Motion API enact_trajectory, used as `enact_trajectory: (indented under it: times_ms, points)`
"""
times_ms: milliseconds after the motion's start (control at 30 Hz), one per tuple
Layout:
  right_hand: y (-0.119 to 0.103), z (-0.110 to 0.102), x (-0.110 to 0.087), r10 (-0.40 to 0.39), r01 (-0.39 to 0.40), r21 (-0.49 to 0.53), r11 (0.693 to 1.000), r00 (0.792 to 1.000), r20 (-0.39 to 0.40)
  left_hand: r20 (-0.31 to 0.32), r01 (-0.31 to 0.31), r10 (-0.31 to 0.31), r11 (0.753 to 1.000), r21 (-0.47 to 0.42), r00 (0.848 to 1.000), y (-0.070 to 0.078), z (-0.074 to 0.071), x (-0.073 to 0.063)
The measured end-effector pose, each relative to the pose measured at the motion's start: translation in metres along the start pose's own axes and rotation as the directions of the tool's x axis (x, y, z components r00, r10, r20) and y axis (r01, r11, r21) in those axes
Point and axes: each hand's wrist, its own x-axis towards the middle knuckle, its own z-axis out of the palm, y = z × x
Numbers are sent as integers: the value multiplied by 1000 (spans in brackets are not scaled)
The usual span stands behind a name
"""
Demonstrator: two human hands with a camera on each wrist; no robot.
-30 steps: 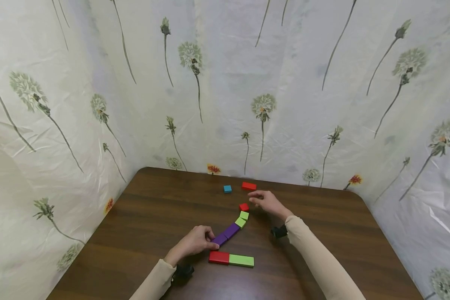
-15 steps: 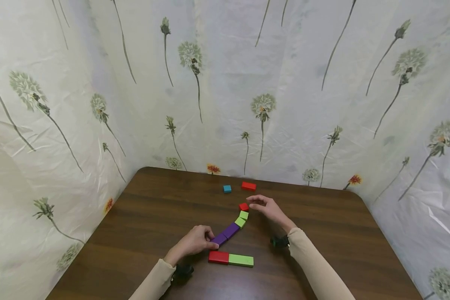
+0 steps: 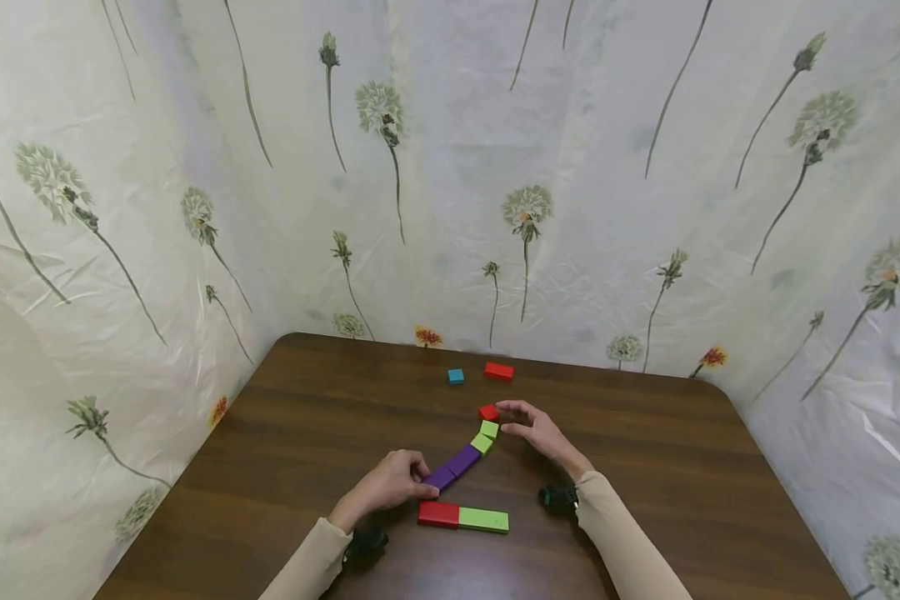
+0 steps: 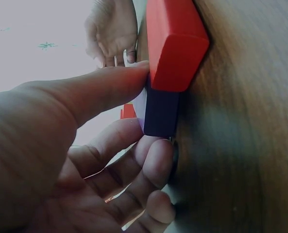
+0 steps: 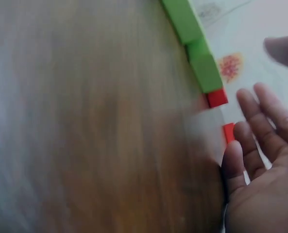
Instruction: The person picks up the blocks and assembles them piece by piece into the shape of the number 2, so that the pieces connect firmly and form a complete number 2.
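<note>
Purple blocks [image 3: 463, 460], light-green blocks [image 3: 489, 429] and a small red block [image 3: 488, 412] form a curved row. At its near end, my left hand [image 3: 392, 482] pinches a purple block [image 4: 161, 112] between thumb and fingers; this block looks dark in the left wrist view. My right hand [image 3: 543, 433] is just right of the small red block, its fingers spread and slightly bent, with nothing held. In the right wrist view, a gap separates those fingers from the green blocks [image 5: 204, 70]. Whether any fingertip touches the red block is unclear.
In front of the curve, a longer red block [image 3: 438, 514] and a green block [image 3: 483, 520] lie end to end. A blue block [image 3: 456, 377] and another red block [image 3: 498, 372] lie near the back edge of the table [image 3: 330, 392]. A flowered curtain [image 3: 450, 167] hangs behind.
My right hand has drawn back toward me, from beyond the small red block to beside it and the green blocks. My left hand has stayed on the purple block.
</note>
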Motion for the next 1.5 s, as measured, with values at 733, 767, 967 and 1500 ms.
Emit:
enact_trajectory:
  times_ms: [733,767,967,1500]
  points:
    - [3,4,4,57,-56,-38,998,998,11,36,3,-1,998,-56,999,0,-7,1]
    - [4,4,3,60,-60,-35,998,998,11,41,3,-1,998,-55,999,0,-7,1]
    - [5,4,2,66,-66,-43,997,998,12,100,4,0,999,-40,995,0,-15,4]
    - [3,4,-2,57,-56,-64,996,998,24,493,144,-91,987,-71,865,-21,-95,67]
